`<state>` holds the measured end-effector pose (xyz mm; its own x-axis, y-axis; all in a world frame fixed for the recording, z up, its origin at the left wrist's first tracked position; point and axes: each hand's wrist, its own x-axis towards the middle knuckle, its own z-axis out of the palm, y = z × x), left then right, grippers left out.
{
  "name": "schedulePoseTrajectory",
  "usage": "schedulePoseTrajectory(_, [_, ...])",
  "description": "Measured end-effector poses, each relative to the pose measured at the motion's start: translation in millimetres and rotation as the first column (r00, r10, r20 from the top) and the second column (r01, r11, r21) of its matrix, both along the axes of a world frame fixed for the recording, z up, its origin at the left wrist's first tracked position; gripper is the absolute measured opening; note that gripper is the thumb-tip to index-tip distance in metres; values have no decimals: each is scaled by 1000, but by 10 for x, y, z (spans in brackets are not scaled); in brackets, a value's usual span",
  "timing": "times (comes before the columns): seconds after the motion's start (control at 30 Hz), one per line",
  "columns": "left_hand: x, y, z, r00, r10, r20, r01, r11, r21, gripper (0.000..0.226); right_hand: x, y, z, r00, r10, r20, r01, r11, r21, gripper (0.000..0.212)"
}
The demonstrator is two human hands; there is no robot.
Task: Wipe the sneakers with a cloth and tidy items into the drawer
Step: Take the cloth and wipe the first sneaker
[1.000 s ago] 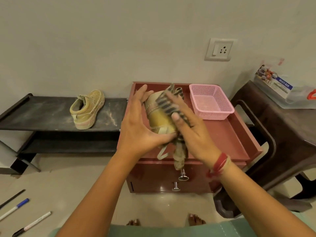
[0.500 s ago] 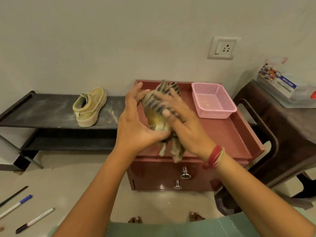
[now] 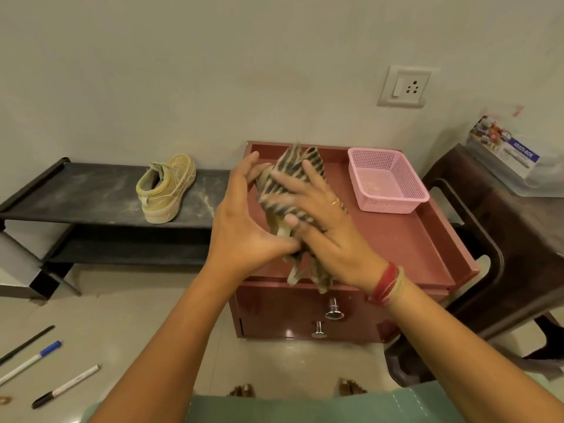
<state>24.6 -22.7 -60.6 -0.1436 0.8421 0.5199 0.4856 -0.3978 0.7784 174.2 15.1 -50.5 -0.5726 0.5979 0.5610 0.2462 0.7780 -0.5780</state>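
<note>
At centre frame the left hand (image 3: pixel 244 227) is gripping one sneaker (image 3: pixel 262 179) above the red cabinet (image 3: pixel 406 248). The right hand (image 3: pixel 329 227) is pressing the striped cloth (image 3: pixel 300 161) against it with flat, spread fingers, so the wiping step is under way. The other sneaker (image 3: pixel 166 187) is sitting on the black rack (image 3: pixel 91 193) at left and probably needs wiping next. The pens (image 3: pixel 64 386) lying at lower left are likely bound for the drawer (image 3: pixel 274 309).

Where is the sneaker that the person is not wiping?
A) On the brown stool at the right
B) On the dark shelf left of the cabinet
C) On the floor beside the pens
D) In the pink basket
B: the spare sneaker sits on the dark shelf, away from the pink basket and the pens on the floor.
</note>
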Motion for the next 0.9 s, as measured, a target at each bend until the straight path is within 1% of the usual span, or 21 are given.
schedulePoseTrajectory(0.07, [5, 8, 9, 1000, 4, 16, -4, 1000, -8, 120, 32, 78, 53, 981, -71, -179, 37, 981, -189, 30])
schedulePoseTrajectory(0.1, [14, 9, 12, 1000, 7, 17, -7, 1000, -13, 122, 36, 85, 60, 971, -104, -215, 47, 966, -255, 31])
schedulePoseTrajectory(0.13, [19, 8, 13, 1000, 6, 15, -5, 1000, -15, 122, 31, 56, 49, 976, -92, -195, 43, 969, -244, 32])
schedulePoseTrajectory(0.2, [15, 7, 7, 1000, 2, 3, -2, 1000, -9, 118, 19, 18, -9, 995, -32, -95, 21, 993, -113, 31])
schedulePoseTrajectory(0.23, [14, 8, 6, 1000, 2, -3, -2, 1000, -5, 117, 17, 22, -15, 996, -24, -89, 14, 993, -115, 30])
schedulePoseTrajectory(0.3, [10, 10, 3, 1000, 3, -7, -3, 1000, -1, 119, 20, 71, 70, 974, -68, -214, 11, 967, -254, 34])
schedulePoseTrajectory(0.33, [8, 8, 3, 1000, 4, -4, -4, 1000, -4, 120, 31, 91, 77, 966, -89, -243, 18, 961, -277, 36])
schedulePoseTrajectory(0.37, [5, 5, 5, 1000, 4, 1, -4, 1000, -9, 119, 19, 72, 62, 975, -75, -210, 24, 971, -239, 34])
schedulePoseTrajectory(0.43, [-19, 8, 7, 1000, 7, 2, -7, 1000, -8, 115, -19, 20, 18, 999, -27, -46, 23, 997, -69, 30])
schedulePoseTrajectory(0.47, [-30, 10, 5, 1000, 8, 3, -8, 1000, -4, 114, -31, 23, 10, 999, -17, -27, 15, 998, -62, 31])
schedulePoseTrajectory(0.53, [-45, 18, -3, 1000, 10, 9, -10, 1000, -2, 117, -21, 87, 47, 985, -51, -167, 15, 977, -212, 34])
schedulePoseTrajectory(0.57, [-47, 15, -3, 1000, 9, 8, -9, 1000, -6, 118, -3, 121, 55, 974, -83, -211, 28, 967, -251, 34])
schedulePoseTrajectory(0.6, [-46, 8, -4, 1000, 6, 2, -6, 1000, -9, 118, 4, 119, 48, 977, -90, -192, 45, 972, -229, 33])
schedulePoseTrajectory(0.67, [-53, -3, -7, 1000, -3, -17, 2, 1000, -12, 115, -1, 70, 0, 996, -47, -80, 41, 996, -74, 33])
schedulePoseTrajectory(0.7, [-56, -8, -4, 1000, -2, -26, 2, 1000, -12, 114, -3, 58, -22, 998, -22, -58, 19, 998, -53, 32])
schedulePoseTrajectory(0.73, [-64, -8, -2, 1000, 1, -29, -1, 1000, -13, 115, -7, 64, -25, 996, -6, -88, -3, 995, -104, 32])
schedulePoseTrajectory(0.8, [-82, -5, -2, 1000, 17, -20, -18, 1000, -22, 120, -30, 138, -4, 976, -23, -215, -47, 948, -315, 36])
schedulePoseTrajectory(0.87, [-111, -19, 1, 1000, 29, -9, -30, 999, -42, 122, -61, 175, 44, 943, -124, -308, -42, 875, -482, 35])
schedulePoseTrajectory(0.9, [-138, -31, 3, 1000, 27, -13, -28, 998, -51, 123, -66, 187, 65, 911, -189, -367, -46, 836, -546, 28])
